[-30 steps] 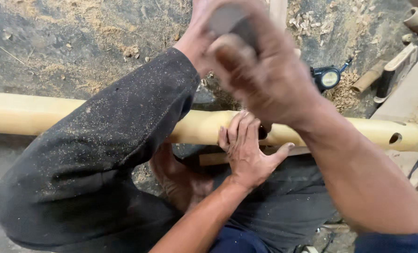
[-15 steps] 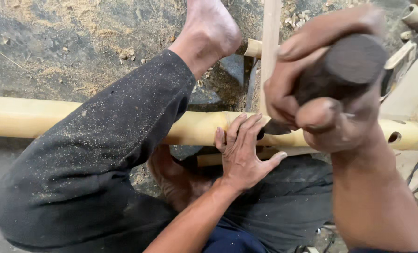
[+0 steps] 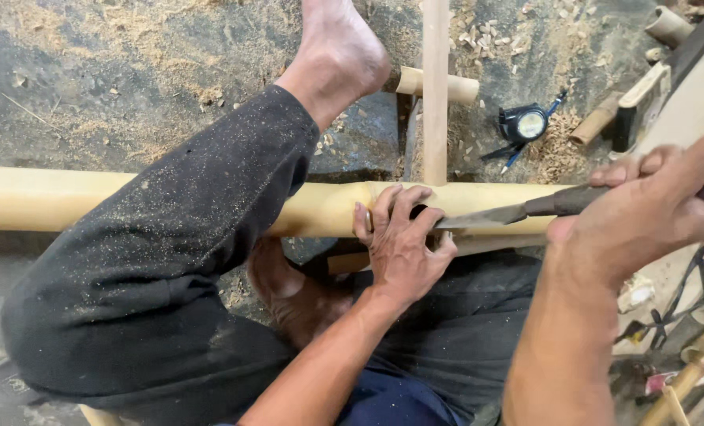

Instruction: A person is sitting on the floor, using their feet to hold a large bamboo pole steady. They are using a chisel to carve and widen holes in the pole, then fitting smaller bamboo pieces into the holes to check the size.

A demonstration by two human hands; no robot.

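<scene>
Nearest: dark trouser leg (image 3: pixel 170 276), dusted with sawdust, crossing over the pole; bare foot (image 3: pixel 338 51) planted on the floor beyond.

Left hand (image 3: pixel 399 244): fingers spread flat, pressed on a long pale bamboo pole (image 3: pixel 52 197) beside a dark hole in its wall; it grips nothing.

Right hand (image 3: pixel 652 209): fingers wrapped tight round the handle of a chisel (image 3: pixel 518 211); the blade lies along the pole, tip at the hole, beside the left fingers.

Pole: horizontal, spanning the view under the leg.

Farther: upright wooden slat (image 3: pixel 436 87); short bamboo offcut (image 3: pixel 439 85) behind it; black tape measure (image 3: pixel 526 124) on the floor (image 3: pixel 91 79), amid sawdust and shavings.
</scene>
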